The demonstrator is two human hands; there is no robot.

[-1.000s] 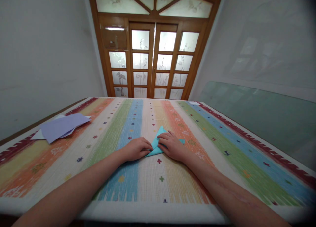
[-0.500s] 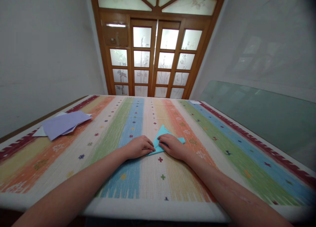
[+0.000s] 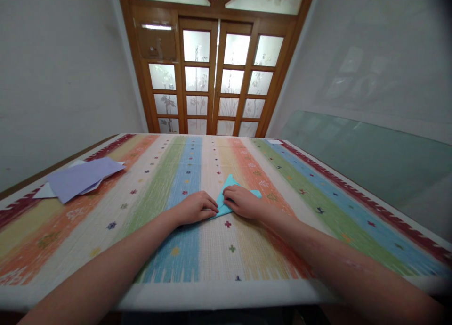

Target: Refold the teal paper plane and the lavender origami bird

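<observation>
A folded light-blue paper (image 3: 229, 188) lies flat on the striped tablecloth (image 3: 197, 249) in the middle of the table. My left hand (image 3: 195, 207) rests on its left corner with the fingers curled and pressing down. My right hand (image 3: 243, 202) lies over the paper's right half, fingers spread flat along a fold. Both hands hide much of the sheet; only its upper tip and right edge show.
A small stack of lilac and white sheets (image 3: 79, 178) lies near the table's left edge. A wooden door with frosted panes (image 3: 212, 80) stands beyond the far edge. A green glass pane (image 3: 370, 155) leans on the right wall.
My hands have stayed on the blue paper, with the right fingers shifting slightly left along the fold. The view has tilted a little.
</observation>
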